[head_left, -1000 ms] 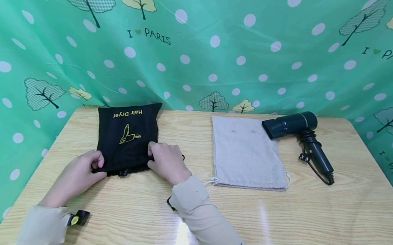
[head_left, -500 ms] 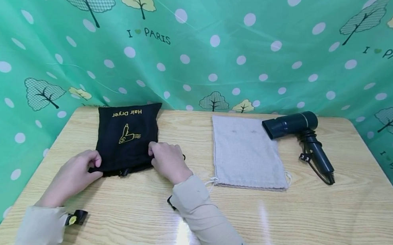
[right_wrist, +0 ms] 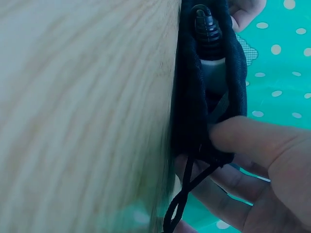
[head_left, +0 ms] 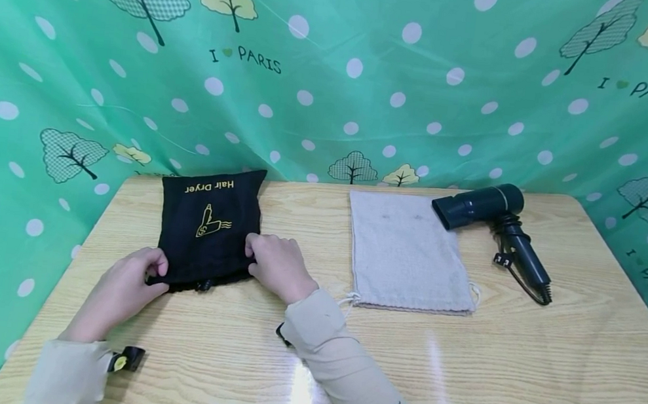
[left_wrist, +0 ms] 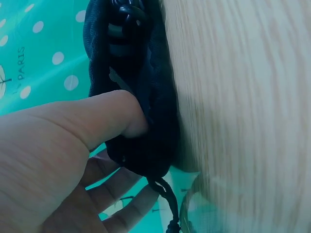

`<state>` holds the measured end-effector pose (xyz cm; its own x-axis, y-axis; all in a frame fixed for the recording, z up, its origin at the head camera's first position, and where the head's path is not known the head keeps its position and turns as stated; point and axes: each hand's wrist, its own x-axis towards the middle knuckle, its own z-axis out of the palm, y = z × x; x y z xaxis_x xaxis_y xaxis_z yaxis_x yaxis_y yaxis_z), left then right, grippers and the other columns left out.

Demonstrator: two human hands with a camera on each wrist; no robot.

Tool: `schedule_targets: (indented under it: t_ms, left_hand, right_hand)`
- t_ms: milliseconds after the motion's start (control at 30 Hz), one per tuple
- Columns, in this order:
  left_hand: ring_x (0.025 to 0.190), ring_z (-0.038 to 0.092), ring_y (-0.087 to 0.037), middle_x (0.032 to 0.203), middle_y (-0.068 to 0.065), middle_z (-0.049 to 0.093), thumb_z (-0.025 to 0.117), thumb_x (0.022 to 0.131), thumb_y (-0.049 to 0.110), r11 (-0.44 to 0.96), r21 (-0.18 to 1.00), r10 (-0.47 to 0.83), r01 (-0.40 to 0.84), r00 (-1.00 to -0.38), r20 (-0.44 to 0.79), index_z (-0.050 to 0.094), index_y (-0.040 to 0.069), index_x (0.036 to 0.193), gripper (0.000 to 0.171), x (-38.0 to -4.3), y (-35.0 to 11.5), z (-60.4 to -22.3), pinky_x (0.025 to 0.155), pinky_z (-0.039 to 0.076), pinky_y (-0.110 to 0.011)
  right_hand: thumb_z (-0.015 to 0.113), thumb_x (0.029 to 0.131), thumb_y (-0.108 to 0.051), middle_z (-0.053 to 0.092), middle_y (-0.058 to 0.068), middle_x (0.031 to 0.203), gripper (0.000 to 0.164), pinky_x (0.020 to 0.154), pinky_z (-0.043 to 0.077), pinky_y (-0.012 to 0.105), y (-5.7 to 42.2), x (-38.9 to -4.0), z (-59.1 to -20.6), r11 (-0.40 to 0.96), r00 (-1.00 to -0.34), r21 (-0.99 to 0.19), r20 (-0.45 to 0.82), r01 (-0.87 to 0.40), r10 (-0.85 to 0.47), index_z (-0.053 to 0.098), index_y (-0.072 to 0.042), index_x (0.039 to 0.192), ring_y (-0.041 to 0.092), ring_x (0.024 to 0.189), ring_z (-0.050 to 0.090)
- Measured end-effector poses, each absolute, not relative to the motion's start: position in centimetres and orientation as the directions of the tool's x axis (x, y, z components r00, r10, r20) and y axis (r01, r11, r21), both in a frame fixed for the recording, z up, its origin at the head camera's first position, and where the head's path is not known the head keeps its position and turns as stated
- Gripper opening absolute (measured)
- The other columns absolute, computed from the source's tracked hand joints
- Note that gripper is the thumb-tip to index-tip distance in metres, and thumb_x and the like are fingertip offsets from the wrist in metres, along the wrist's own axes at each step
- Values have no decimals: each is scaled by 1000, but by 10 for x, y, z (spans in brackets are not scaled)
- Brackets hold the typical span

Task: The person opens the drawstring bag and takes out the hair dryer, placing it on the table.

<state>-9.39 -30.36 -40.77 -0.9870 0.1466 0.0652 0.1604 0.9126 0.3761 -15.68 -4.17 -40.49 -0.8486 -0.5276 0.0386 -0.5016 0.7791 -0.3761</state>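
Note:
A black drawstring pouch (head_left: 181, 230) with a yellow "Hair Dryer" print lies on the left of the table, its mouth toward me. My left hand (head_left: 122, 283) pinches the left corner of that mouth, thumb (left_wrist: 114, 114) inside the opening in the left wrist view. At the opposite corner my right hand (head_left: 278, 266) grips the hem, its thumb (right_wrist: 243, 138) also in the mouth. Between them, a ribbed black cord end (right_wrist: 209, 36) on a handle shows inside the pouch. The rest of that thing is hidden by the cloth. Black drawstrings (right_wrist: 182, 196) hang from the corners.
A light grey drawstring bag (head_left: 407, 257) lies flat right of the middle. A dark hair dryer (head_left: 480, 205) with its cord wound round the handle rests partly on that bag's upper right corner. Behind the wooden table (head_left: 495, 378) hangs a green dotted curtain (head_left: 370, 101).
My left hand has shifted slightly left with its corner of the pouch, pulling the mouth a little wider. The right hand has hardly moved, and the grey bag and hair dryer have stayed put.

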Motion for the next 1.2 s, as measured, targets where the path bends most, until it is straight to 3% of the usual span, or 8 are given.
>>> schedule_targets:
  t_ms: [200,600,1200]
  left_hand:
    - [80,53,-24,86,-5,56,78,75,-2,908,384,152,165,-986,64,51,11,82,31,-94,-306,-408,66,43,-36]
    - [83,59,-26,87,-6,60,78,76,-2,905,394,154,159,-987,45,55,11,84,28,-95,-304,-408,70,48,-42]
    - [88,61,-30,93,-9,60,75,77,-9,895,410,190,173,-982,-2,56,9,87,28,-94,-307,-408,74,50,-45]
  right_hand:
    - [69,91,-12,71,-3,97,12,67,51,33,-41,-157,-404,784,-850,-375,19,-495,-527,66,-17,101,14,83,65]
    - [72,87,-15,68,-3,91,13,59,46,27,-39,-158,-404,768,-842,-395,29,-505,-538,64,-17,97,11,73,59]
    - [69,91,-11,69,-2,95,10,68,51,30,-28,-163,-399,766,-852,-441,-6,-467,-523,66,-16,100,14,84,63]
